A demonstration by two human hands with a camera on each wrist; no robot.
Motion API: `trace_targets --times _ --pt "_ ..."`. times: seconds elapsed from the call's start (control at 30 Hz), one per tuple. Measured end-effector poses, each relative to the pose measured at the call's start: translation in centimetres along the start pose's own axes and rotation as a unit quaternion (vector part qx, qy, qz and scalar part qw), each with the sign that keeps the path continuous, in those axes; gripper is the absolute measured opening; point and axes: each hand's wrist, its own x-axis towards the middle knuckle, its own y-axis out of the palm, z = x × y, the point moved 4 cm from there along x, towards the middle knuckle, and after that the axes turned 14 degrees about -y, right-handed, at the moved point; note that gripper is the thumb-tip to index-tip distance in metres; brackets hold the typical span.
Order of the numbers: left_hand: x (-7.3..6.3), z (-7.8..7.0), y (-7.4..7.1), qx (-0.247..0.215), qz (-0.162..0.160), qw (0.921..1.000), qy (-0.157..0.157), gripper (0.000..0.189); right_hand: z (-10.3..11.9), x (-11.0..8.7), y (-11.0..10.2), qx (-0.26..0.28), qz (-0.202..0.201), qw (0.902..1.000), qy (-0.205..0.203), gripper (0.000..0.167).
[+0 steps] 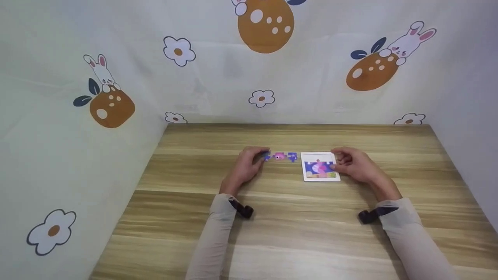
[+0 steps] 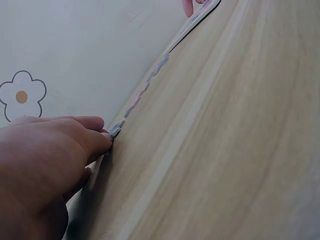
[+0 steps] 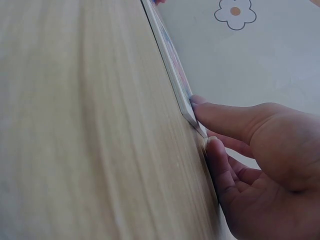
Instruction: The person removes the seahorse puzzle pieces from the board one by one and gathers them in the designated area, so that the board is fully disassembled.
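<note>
Three jigsaw pieces lie in a row on the table: a blue one [image 1: 266, 156] at the left, a pink one with an eye [image 1: 279, 156] in the middle, another blue one [image 1: 292, 156] at the right. My left hand [image 1: 248, 165] pinches the leftmost piece at its edge, low at the tabletop. To the right of the row lies a square white puzzle board [image 1: 320, 179], its lower part filled with blue and pink picture, its top strip bare white. With the thumb on its face and fingers by the edge, my right hand [image 1: 356, 165] grips the board's right side.
The wooden table [image 1: 295, 225] runs back to a pale curtain [image 1: 218, 77] printed with rabbits, oranges and flowers. Curtain walls also close off both sides. A dark camera strap [image 1: 242, 209] sits on each wrist.
</note>
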Motion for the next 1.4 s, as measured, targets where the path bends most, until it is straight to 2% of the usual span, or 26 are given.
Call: trace_targets --times 0.27,0.53,0.73,0.87,1.07,1.17,1.4 --pt "0.1 -0.1 0.0 -0.012 0.002 0.9999 0.007 0.041 -0.2 0.1 0.0 -0.003 -0.002 1.0 0.001 0.059" --pt "0.1 0.2 -0.1 -0.027 0.009 0.9995 -0.016 0.041 -0.2 0.3 0.1 0.002 -0.004 1.0 0.001 0.058" --pt "0.3 -0.6 -0.3 -0.039 -0.017 0.999 -0.011 0.038 -0.1 0.2 0.0 0.006 -0.003 1.0 0.001 0.058" --pt "0.1 -2.4 0.3 -0.046 -0.023 0.9986 0.011 0.037 -0.3 0.2 0.0 0.004 -0.001 1.0 0.003 0.058" --pt "-0.1 -6.4 2.5 -0.057 0.03 0.9955 0.07 0.038 -0.4 0.2 -0.1 0.01 0.0 0.9999 0.004 0.059" --pt "-0.3 -8.3 3.9 -0.039 0.055 0.9935 0.092 0.038 -0.4 0.2 0.0 0.01 0.001 1.0 0.002 0.059" --pt "-0.4 -11.6 7.2 -0.003 0.082 0.9881 0.13 0.039 -0.5 0.2 0.0 0.006 -0.001 1.0 0.002 0.057"
